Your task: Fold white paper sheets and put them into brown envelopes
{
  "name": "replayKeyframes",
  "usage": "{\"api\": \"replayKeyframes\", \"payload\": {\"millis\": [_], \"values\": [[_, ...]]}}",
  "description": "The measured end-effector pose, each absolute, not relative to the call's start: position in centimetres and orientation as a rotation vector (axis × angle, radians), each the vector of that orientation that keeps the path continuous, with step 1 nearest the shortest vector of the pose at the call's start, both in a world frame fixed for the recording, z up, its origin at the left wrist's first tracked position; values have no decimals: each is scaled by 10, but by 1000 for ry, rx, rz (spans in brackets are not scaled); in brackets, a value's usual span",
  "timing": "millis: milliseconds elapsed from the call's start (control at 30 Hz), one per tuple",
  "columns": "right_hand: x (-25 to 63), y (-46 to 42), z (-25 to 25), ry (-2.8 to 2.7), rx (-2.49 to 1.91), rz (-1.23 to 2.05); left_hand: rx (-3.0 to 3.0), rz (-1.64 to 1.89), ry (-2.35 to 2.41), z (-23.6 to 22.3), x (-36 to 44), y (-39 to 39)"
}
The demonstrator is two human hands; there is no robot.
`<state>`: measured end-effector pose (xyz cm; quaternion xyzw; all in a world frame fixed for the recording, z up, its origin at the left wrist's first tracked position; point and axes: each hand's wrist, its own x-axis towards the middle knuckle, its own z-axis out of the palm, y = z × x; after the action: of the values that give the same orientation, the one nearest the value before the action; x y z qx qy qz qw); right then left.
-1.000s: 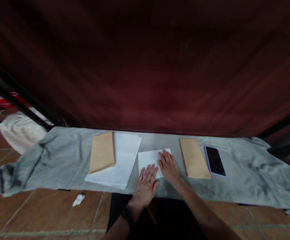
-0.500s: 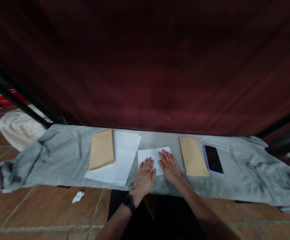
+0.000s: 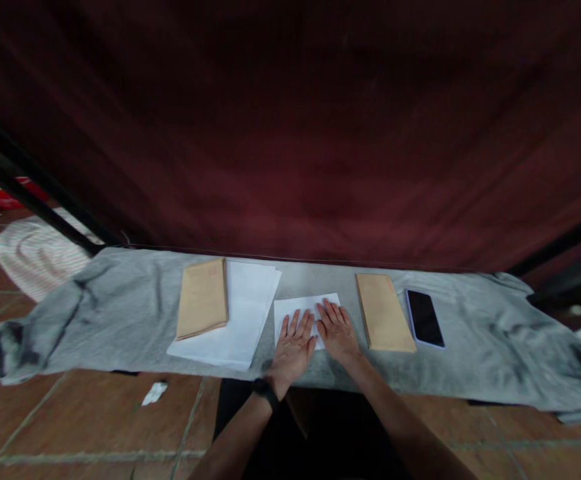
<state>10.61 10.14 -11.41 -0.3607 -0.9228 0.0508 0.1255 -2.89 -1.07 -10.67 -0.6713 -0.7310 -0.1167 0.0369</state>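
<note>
A small white sheet of paper lies on the grey cloth in front of me, partly covered by both hands. My left hand rests flat on its left half, fingers spread and pointing away from me. On the right half lies my right hand, palm down with fingers stretched out. The two thumbs are close together near the middle of the paper. To the left, larger white sheets lie under a stack of brown envelopes. Right of my hands is another brown envelope stack.
A phone with a pale purple edge lies right of the envelopes. The grey cloth covers the narrow surface, with a dark red curtain behind it. A crumpled white scrap is on the tiled floor.
My left hand has slid slightly forward and to the right on the paper, its fingers more spread. My right hand stays nearly in place. The whole view has shifted a little.
</note>
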Motion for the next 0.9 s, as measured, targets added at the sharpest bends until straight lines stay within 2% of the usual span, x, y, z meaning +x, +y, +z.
{"api": "replayKeyframes", "payload": {"millis": [200,367,533,700,900], "values": [[100,96,-108,-2680,-1069,210,-2131,-394,-2110,-105,-20,-48],[93,74,-107,-2743,-820,331,-2202,-402,-2083,-96,-25,-54],[123,64,-109,-2747,-719,262,-2283,-360,-2008,-90,-34,-69],[150,70,-114,-2629,-961,160,-2113,-355,-2130,-99,-40,-81],[144,87,-115,-2439,-1279,215,-2024,-299,-2273,-112,-48,-74]]}}
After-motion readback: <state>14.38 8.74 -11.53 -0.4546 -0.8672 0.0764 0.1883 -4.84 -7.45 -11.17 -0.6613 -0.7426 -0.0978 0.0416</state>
